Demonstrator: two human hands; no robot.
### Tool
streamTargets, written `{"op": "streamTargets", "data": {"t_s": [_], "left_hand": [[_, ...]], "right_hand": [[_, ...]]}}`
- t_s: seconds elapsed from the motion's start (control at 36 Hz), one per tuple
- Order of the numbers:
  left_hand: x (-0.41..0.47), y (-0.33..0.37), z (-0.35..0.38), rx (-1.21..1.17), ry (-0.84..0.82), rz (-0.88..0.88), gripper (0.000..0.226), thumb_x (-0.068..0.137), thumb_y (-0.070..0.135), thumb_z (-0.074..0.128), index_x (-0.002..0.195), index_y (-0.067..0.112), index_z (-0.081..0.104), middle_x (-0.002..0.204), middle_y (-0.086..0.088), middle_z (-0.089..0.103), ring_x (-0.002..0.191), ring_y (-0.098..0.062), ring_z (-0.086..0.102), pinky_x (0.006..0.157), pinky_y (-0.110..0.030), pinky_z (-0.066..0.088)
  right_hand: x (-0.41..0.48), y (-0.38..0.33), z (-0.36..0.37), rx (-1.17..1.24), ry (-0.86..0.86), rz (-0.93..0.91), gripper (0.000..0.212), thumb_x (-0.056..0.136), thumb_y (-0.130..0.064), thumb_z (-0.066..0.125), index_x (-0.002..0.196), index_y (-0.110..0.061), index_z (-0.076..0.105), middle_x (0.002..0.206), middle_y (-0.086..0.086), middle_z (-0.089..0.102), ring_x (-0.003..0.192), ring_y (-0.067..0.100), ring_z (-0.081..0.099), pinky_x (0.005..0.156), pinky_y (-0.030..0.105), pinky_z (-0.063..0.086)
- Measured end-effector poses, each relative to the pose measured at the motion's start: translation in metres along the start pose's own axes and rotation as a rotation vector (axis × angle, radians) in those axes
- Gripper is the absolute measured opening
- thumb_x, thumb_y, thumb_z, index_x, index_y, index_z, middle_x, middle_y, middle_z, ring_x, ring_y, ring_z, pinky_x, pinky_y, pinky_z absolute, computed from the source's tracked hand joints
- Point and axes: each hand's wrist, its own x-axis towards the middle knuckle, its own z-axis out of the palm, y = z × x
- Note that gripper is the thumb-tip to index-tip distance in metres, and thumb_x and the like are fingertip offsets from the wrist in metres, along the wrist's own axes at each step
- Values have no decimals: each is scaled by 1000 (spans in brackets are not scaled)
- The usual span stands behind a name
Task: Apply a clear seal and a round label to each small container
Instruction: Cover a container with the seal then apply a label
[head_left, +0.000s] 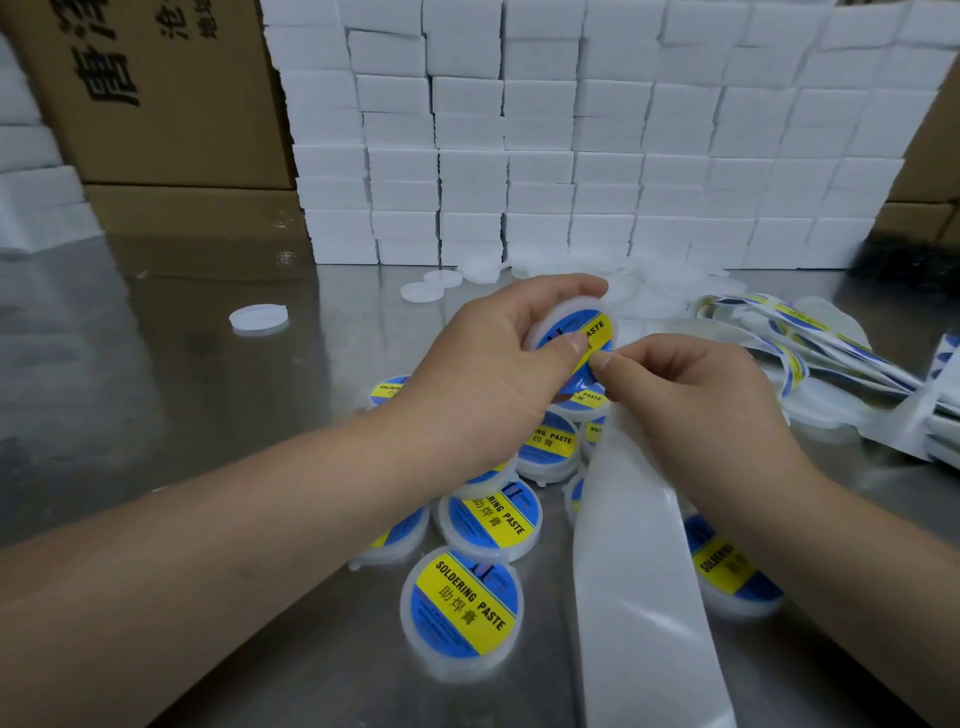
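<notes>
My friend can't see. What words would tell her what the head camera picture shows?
The left hand grips a small round white plastic container while the right hand pinches its round blue-and-yellow label. More labelled containers lie below on the shiny metal table.

Bare left hand (483, 364), bare right hand (696, 400), bare forearms (234, 551)

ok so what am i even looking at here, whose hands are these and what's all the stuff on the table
One picture, from a camera worn on a person's head, looking down at their own bare hands; no machine. The left hand grips a small container; the right hand pinches the edge of its round label. A white backing strip runs down from under the right hand. On the steel table lie labelled containers, a loose lid and used strips. Behind stand stacked white boxes and a carton.
</notes>
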Motion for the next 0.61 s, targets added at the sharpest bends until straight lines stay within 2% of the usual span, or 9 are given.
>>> {"op": "streamTargets", "data": {"t_s": [0.08,0.14,0.19,0.25,0.33,0.39,0.47,0.56,0.61], "left_hand": [[-2,3,2,7,1,7,41,91,4,49,97,44,55,108,7,62,93,-10,64,78,-26,56],[-2,5,3,-15,7,-5,42,90,-1,47,100,40,54,111,2,61,93,-13,64,77,-27,56],[-2,7,2,-71,17,-19,44,89,-6,44,104,34,53,111,-3,59,90,-16,65,74,-26,57],[-1,9,1,-112,17,-23,46,89,-9,41,106,31,53,108,-3,59,85,-15,66,71,-25,57],[-1,11,0,-187,19,-36,46,91,-10,37,110,30,49,103,-3,58,70,-15,69,63,-23,57],[-1,10,1,-195,28,-53,43,93,-6,36,108,33,47,101,-5,58,66,-19,69,61,-22,56],[-3,6,2,-145,33,-87,33,97,6,35,97,35,50,97,-7,61,62,-18,69,57,-21,55],[-4,4,4,-92,45,-97,28,99,13,35,93,34,54,79,-6,63,54,-16,66,47,-17,49],[-5,2,5,-46,61,-94,28,99,15,36,90,35,55,77,-3,63,50,-14,64,45,-17,47]], "right_hand": [[1,1,-1,-4,6,-15,26,76,-31,64,50,-30,65,41,-11,48,39,1,38,36,8,28],[3,2,-2,-32,8,-13,28,75,-36,65,55,-16,64,40,-7,45,36,3,35,35,9,26],[4,4,-4,-81,20,-2,52,72,-48,64,59,2,56,47,12,48,34,6,30,33,11,23],[4,4,-4,-121,38,10,66,70,-56,59,63,9,54,60,26,52,36,8,29,34,13,25],[3,3,-2,-81,34,-1,61,77,-57,57,59,1,58,51,9,48,39,5,35,37,11,28],[2,3,-2,-43,31,19,60,80,-62,45,54,-10,58,46,-5,50,41,2,41,41,9,31],[5,3,-5,31,36,39,59,77,-60,29,59,-12,59,52,-8,57,46,0,45,45,10,31],[4,2,-5,15,-21,-20,44,78,-58,42,62,-20,56,54,-15,56,49,-2,45,47,10,33],[2,2,-3,-74,-67,-105,34,81,-52,54,62,-23,52,52,-17,52,48,-1,43,47,11,33]]}}
